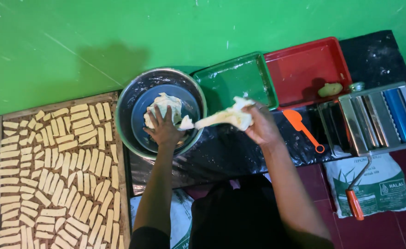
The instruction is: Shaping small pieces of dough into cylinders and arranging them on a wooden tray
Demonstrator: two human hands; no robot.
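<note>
A pale lump of dough [165, 105] lies in a round metal bowl [134, 97]. My left hand [164, 130] presses flat on the lump's near side. My right hand [259, 125] is raised to the right of the bowl, closed on a stretched piece of dough [226, 116] that tapers left toward the bowl. Whether that piece still joins the lump I cannot tell.
A wooden board [120, 193] covered with several cut dough strips [60, 175] lies at left. Behind stand a green tray [237, 80] and a red tray [306, 69] holding a small dough bit [330, 89]. An orange spatula [303, 129], a pasta roller machine [373, 117] and a flour bag [378, 186] are at right.
</note>
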